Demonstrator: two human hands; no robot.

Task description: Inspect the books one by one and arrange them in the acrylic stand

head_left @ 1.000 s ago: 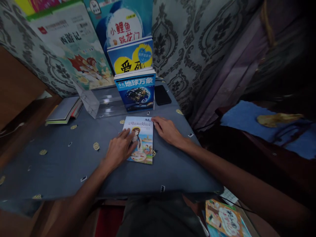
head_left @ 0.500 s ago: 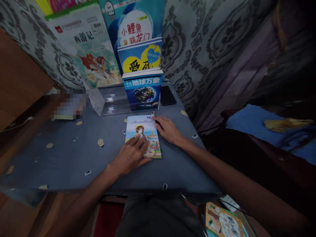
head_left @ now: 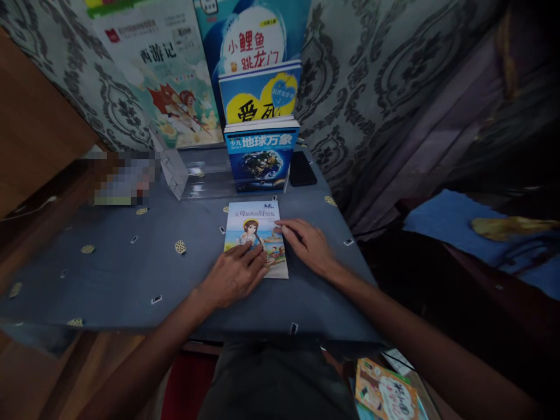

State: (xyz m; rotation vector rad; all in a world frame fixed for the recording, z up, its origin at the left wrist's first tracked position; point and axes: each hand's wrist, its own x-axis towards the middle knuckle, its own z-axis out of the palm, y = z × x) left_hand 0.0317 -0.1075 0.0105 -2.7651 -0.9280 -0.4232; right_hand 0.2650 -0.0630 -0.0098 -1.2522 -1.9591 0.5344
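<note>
A closed paperback book (head_left: pixel 249 224) lies flat on the table, its cover showing a drawn girl with a yellow hat and a seaside scene. Spread over the lower left of that cover is my left hand (head_left: pixel 238 269), palm down with the fingers stretched out. My right hand (head_left: pixel 308 242) reaches in from the right, its fingers extended and the tips at the book's right edge, beside the girl. It does not visibly grip the book.
Behind the book, a clear acrylic stand (head_left: pixel 175 172) holds several upright books, with a blue earth book (head_left: pixel 260 160) in front. A black phone (head_left: pixel 303 169) lies beside it. A blurred-out item (head_left: pixel 122 181) sits at the left. Below the table's right edge is another book (head_left: pixel 385 388).
My right hand has slid a little down the book's right edge, toward me. My left hand has shifted slightly lower on the cover, baring more of the girl. The view has moved slightly.
</note>
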